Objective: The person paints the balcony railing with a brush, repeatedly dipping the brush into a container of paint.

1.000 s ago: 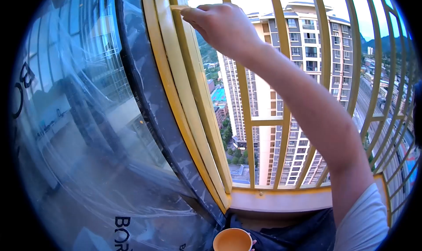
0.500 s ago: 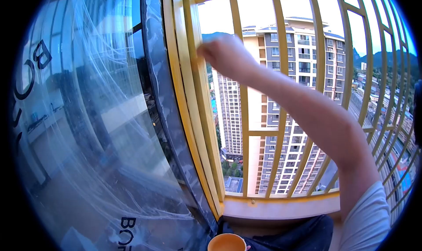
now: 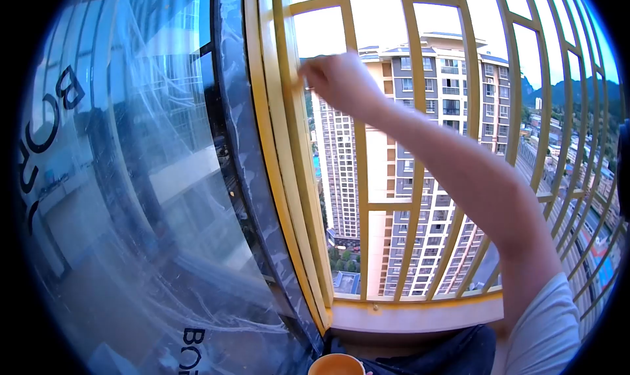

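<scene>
My right hand [image 3: 338, 79] is raised at the upper middle, its fingers closed round something small and blurred, against the yellow upright frame [image 3: 289, 112] beside the window. The object's shape is too smeared to name. At the bottom edge, an orange-coloured bowl [image 3: 336, 366] shows its rim and inside. Just a sliver of my left hand [image 3: 369, 373] appears at the bowl's right side; its fingers are mostly hidden.
A film-covered glass pane [image 3: 151, 198] fills the left, edged by a dark frame [image 3: 246, 152]. Yellow bars [image 3: 413, 112] stand ahead and to the right, above a pale ledge [image 3: 420, 314]. Tall buildings and a road lie beyond. My dark-clothed leg [image 3: 446, 352] is below.
Since a second ago, my right hand has moved down along the yellow frame. The view has shifted, and the bowl sits slightly lower in it, with less of my left hand showing.
</scene>
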